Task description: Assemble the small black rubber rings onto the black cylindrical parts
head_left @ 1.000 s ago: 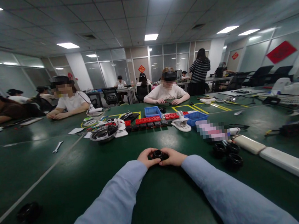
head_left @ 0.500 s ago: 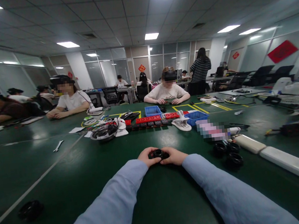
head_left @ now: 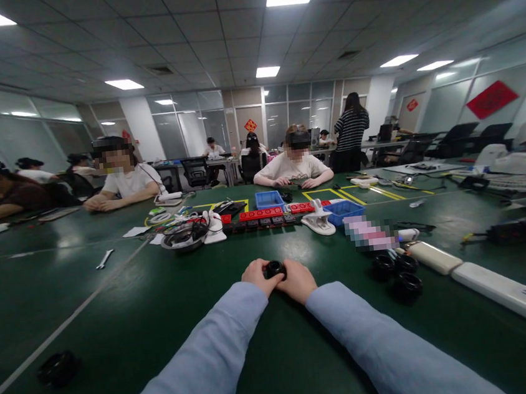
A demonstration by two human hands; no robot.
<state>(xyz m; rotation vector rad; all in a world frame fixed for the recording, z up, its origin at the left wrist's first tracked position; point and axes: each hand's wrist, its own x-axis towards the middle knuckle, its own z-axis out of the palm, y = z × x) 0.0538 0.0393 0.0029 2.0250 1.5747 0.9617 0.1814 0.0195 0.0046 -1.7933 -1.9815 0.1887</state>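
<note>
Both my hands meet at the middle of the green table (head_left: 115, 313) and grip one small black round part (head_left: 274, 268) between them. My left hand (head_left: 257, 275) curls round its left side. My right hand (head_left: 296, 279) closes on its right side. Both forearms wear light blue sleeves. Three similar black round parts (head_left: 399, 272) lie on the table to the right of my right hand. One more black round part (head_left: 56, 368) lies far off to the left.
Long white power strips (head_left: 513, 297) lie at the right. Further back are red and black parts (head_left: 265, 217), blue bins (head_left: 269, 198), a cable coil (head_left: 183, 236) and a wrench (head_left: 105, 259). Several people sit at the table's far side; one stands behind.
My hands have drawn closer together round the black part, the right hand shifting left. The view has tilted a little.
</note>
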